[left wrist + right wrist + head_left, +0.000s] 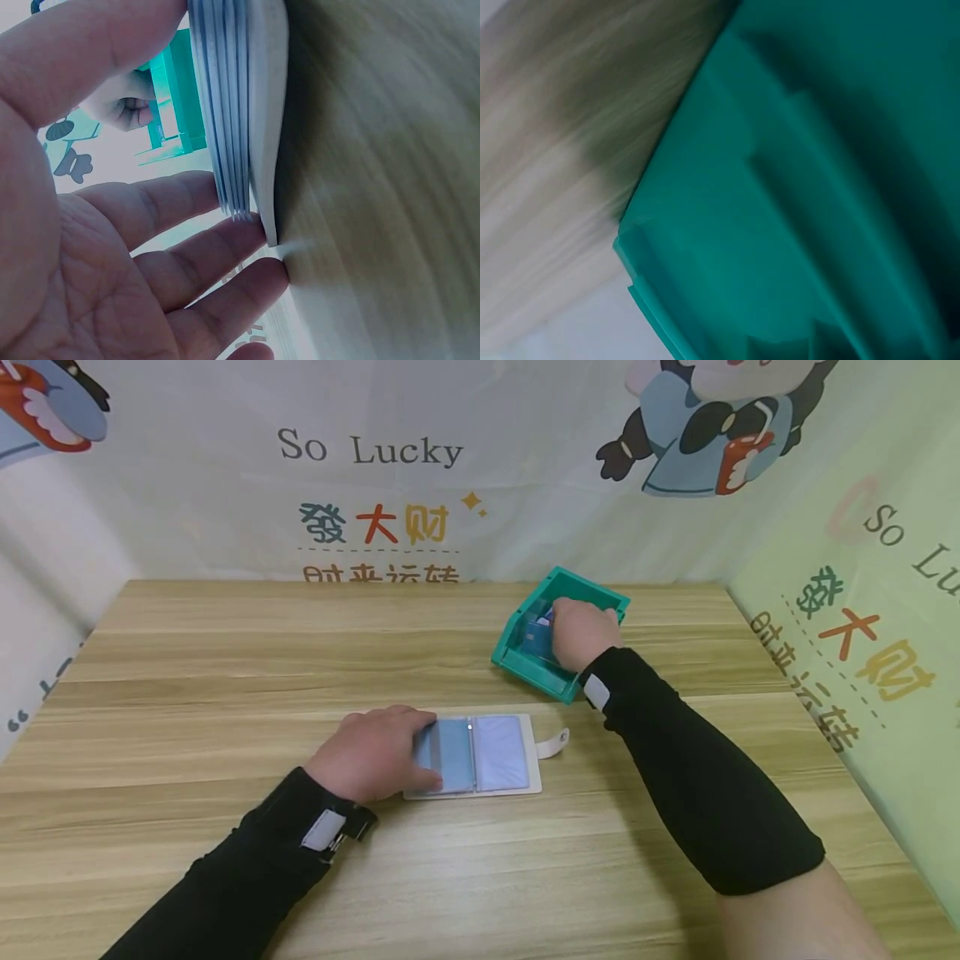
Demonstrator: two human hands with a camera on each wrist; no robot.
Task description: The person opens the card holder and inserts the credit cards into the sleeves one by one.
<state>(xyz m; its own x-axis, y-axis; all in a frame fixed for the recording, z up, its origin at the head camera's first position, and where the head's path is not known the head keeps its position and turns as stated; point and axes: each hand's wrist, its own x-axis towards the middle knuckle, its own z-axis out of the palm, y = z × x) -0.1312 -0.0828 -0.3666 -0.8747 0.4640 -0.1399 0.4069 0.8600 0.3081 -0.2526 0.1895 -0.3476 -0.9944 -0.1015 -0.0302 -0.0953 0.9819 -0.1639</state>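
An opened card album (501, 753) with clear pocket pages and a white cover lies on the table. My left hand (372, 753) rests at its left end, thumb over a page. In the left wrist view, the fingers reach out fairly straight, tips at the edge of the stacked pages (220, 112). Back right stands a green box (536, 672), with blue cards (537, 639) inside. My right hand (585, 633) reaches into this box with bent fingers right beside the cards. Its fingertips are hidden, so I cannot tell whether they pinch a card.
A white snap strap (553, 743) sticks out from the album's right side toward the box. The wood-grain table (225, 652) is bordered by printed cloth (525, 527) at the back and sides. In the right wrist view, the box's green wall (705, 225) fills most of the picture.
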